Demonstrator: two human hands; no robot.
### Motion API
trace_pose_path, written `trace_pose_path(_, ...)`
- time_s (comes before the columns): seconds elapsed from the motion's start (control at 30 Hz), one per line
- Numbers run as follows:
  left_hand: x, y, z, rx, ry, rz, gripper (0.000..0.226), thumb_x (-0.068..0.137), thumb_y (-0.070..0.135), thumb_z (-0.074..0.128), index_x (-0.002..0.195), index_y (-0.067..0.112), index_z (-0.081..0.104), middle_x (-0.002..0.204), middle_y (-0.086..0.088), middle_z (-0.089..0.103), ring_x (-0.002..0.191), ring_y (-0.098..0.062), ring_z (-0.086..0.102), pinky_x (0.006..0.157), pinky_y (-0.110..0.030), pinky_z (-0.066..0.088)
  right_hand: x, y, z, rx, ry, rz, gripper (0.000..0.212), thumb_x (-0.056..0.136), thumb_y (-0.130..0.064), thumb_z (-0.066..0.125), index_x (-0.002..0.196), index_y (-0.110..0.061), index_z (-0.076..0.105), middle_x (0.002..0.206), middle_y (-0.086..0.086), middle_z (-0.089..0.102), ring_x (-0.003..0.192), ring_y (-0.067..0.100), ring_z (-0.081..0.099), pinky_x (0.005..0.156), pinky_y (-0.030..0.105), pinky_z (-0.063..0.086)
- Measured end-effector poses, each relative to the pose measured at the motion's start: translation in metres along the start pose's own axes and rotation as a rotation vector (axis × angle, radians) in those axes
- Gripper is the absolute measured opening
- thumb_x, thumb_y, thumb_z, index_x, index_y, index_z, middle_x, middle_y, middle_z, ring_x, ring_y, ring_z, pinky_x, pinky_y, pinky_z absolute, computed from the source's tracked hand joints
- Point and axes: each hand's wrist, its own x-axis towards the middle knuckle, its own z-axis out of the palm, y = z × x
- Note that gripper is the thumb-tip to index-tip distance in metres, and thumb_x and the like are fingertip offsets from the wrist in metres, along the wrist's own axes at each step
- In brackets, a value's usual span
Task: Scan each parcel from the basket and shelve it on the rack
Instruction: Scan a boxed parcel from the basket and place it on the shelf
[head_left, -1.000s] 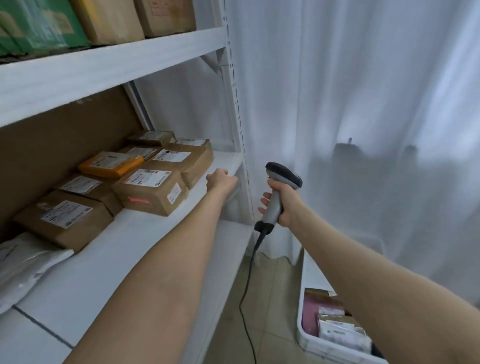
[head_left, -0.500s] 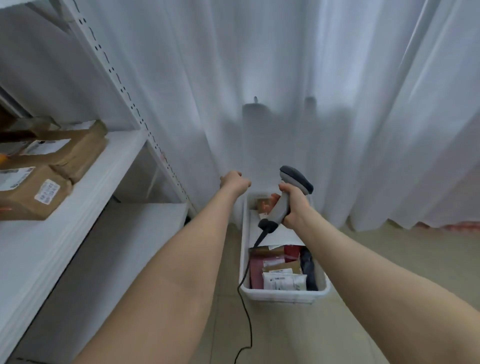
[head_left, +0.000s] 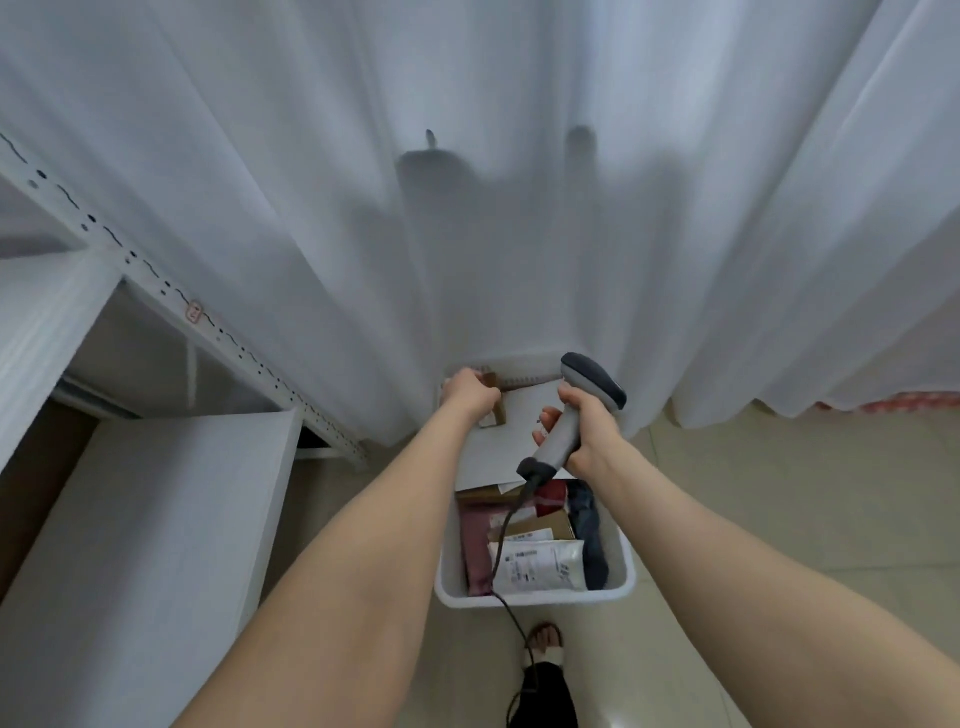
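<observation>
From the head camera, looking down: a pale tiled floor (head_left: 779, 519) runs under a white curtain (head_left: 467, 208) that hangs across the whole back of the view, with dark shapes showing faintly through it. At the left stands the white rack (head_left: 156, 519), its perforated upright slanting up to the left and a bare lower shelf below.

The white basket (head_left: 535, 597) sits on the floor at the foot of the curtain, just right of the rack, its long axis running away from the person. Inside lie several parcels: a white bag with a printed label (head_left: 540, 564) nearest, a maroon packet (head_left: 475, 545) along the left wall, a brown box beneath, and a large white envelope (head_left: 498, 447) tilted across the far half.

The left hand (head_left: 470, 392) is down at the far left corner of the basket, fingers curled closed around a small brown box (head_left: 496, 410). The right hand (head_left: 592, 431) is wrapped tight around the grey handle of a scanner (head_left: 576, 410), held above the basket; the handle slants down to the left, the dark head points up and to the right, and its cable (head_left: 506, 545) trails down across the parcels to the floor. A sandalled foot shows at the bottom edge.
</observation>
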Motion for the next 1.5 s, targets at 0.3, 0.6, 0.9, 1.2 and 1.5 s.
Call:
trace_pose_path(0.3,0.139,-0.023,0.072,0.011,-0.036,-0.084,0.049,0.090,0.014,0.057,0.137,0.011,0.044,0.141,-0.013,0.042,0.123,-0.029,0.048,0.103,-0.036,0.042,0.155,-0.001,0.010,0.019,0.045,0.073,0.009,0.089,-0.016,0.069,0.092,-0.010,0.063,0.077,0.009,0.062,0.073,0.019,0.063,0.087,0.045,0.055)
trace_pose_path(0.6,0.306,-0.098,0.189,0.029,0.001,-0.133,0.058,0.086,0.022,0.064,0.135,0.006,0.039,0.133,-0.016,0.048,0.118,-0.031,0.050,0.098,-0.040,0.045,0.360,0.043,-0.011,0.030,0.039,0.123,0.021,0.090,-0.019,0.069,0.103,-0.006,0.059,0.082,0.013,0.062,0.080,0.022,0.063,0.069,0.042,0.057)
trace_pose_path(0.9,0.428,-0.153,0.265,0.086,0.167,-0.201,0.090,0.080,0.046,0.071,0.147,0.014,0.021,0.149,-0.022,0.024,0.136,-0.037,0.029,0.107,-0.046,0.032,0.504,0.090,-0.033,-0.003,0.003,0.139,0.022,0.088,-0.021,0.072,0.098,-0.006,0.061,0.082,0.013,0.063,0.080,0.022,0.064,0.063,0.041,0.057)
trace_pose_path(1.2,0.484,-0.171,0.290,0.088,0.256,-0.308,0.084,0.084,0.046,0.066,0.149,0.019,0.020,0.150,-0.023,0.020,0.138,-0.040,0.024,0.108,-0.048,0.030,0.559,0.105,-0.051,0.003,-0.068,0.142,0.020,0.087,-0.021,0.073,0.097,-0.008,0.062,0.078,0.011,0.064,0.078,0.021,0.064,0.064,0.041,0.059)
trace_pose_path(1.5,0.381,-0.152,0.228,-0.376,0.128,-0.207,0.054,0.076,0.034,0.068,0.125,0.018,0.052,0.122,-0.006,0.054,0.099,-0.023,0.053,0.081,-0.034,0.048,0.453,0.070,-0.037,0.030,-0.022,0.144,0.018,0.087,-0.022,0.072,0.093,-0.009,0.062,0.077,0.011,0.063,0.074,0.021,0.063,0.074,0.043,0.058)
